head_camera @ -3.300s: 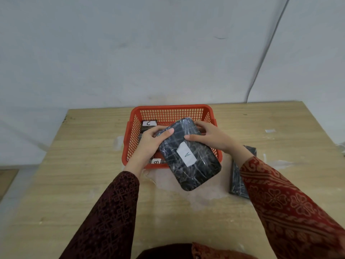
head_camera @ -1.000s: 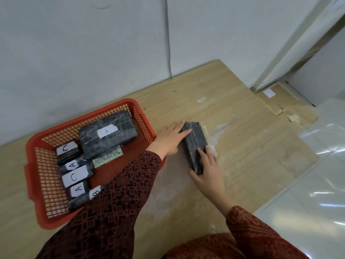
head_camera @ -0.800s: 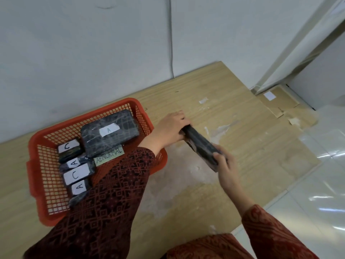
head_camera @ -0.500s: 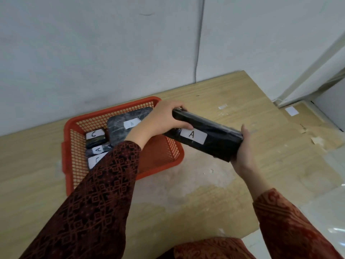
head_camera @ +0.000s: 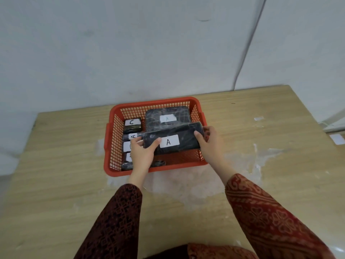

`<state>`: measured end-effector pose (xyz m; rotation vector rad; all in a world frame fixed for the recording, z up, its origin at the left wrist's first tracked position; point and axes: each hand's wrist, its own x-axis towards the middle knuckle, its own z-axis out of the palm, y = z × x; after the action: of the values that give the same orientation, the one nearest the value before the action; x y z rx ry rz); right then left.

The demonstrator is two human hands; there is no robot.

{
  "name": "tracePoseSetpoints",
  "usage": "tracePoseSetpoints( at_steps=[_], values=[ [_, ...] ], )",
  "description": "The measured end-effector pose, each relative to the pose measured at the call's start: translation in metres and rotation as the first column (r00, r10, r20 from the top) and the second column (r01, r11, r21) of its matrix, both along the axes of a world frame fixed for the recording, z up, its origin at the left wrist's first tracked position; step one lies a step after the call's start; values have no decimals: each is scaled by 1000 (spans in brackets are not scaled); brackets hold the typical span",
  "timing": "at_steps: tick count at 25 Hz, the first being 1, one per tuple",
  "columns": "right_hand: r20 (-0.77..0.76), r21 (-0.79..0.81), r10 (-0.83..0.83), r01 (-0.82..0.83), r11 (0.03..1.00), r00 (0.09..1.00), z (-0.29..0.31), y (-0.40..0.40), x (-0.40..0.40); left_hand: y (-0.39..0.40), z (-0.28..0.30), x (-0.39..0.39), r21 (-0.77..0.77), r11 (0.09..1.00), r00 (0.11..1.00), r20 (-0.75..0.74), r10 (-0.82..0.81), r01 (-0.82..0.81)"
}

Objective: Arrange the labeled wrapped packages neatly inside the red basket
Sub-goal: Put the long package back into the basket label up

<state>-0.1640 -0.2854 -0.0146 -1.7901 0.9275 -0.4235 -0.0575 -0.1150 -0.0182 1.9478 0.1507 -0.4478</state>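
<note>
Red mesh plastic forms the basket (head_camera: 112, 139) that sits on the pale wood counter (head_camera: 56, 165), and a long dark package (head_camera: 186, 136), film-wrapped and labelled "A", hangs over its open right half, tilted with its labelled face toward the camera. The left hand (head_camera: 142, 155) has its grip closed on the package's left end, thumb on the front face beside the label; the right hand (head_camera: 207, 142) has its grip closed round the right end, fingers curled over the top edge. Behind it, flat against the far wall of the basket, lies a wider package also marked "A" (head_camera: 168, 116). Down the left side runs a row of small wrapped packages (head_camera: 131, 126) with white labels, a "C" and an "A" readable, the others partly hidden by the left hand. The step in hand looks like the placing of this long package into the free space at the near right of the basket. The next move likely calls for lowering it level, laying it label up alongside the wider one, and releasing both ends once it rests on the basket floor without riding up on the small row.
</note>
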Motion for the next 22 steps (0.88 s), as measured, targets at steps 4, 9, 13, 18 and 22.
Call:
tracePoseSetpoints(
  at_steps=[4, 9, 13, 18, 22],
  values=[
    [26, -225, 78, -70, 972, 997, -5, 25, -8, 4, -7, -3, 8, 1000, 998, 54, -30, 30],
    [-180, -410, 135, -199, 890, 974, -10, 42, -11, 11, -12, -2, 220, 971, 976, 172, -136, 97],
    [-435, -401, 207, -394, 827, 876, -13, 41, -10, 4, -17, -9, 410, 895, 936, 213, -279, 173],
    [-611, -331, 239, -518, 788, 754, -10, 40, -3, 3, -22, -7, 504, 829, 915, 165, -369, 243],
    [-693, -202, 298, -573, 794, 657, -13, 37, 8, 3, -20, -11, 469, 845, 876, 257, -407, 255]
  ],
)
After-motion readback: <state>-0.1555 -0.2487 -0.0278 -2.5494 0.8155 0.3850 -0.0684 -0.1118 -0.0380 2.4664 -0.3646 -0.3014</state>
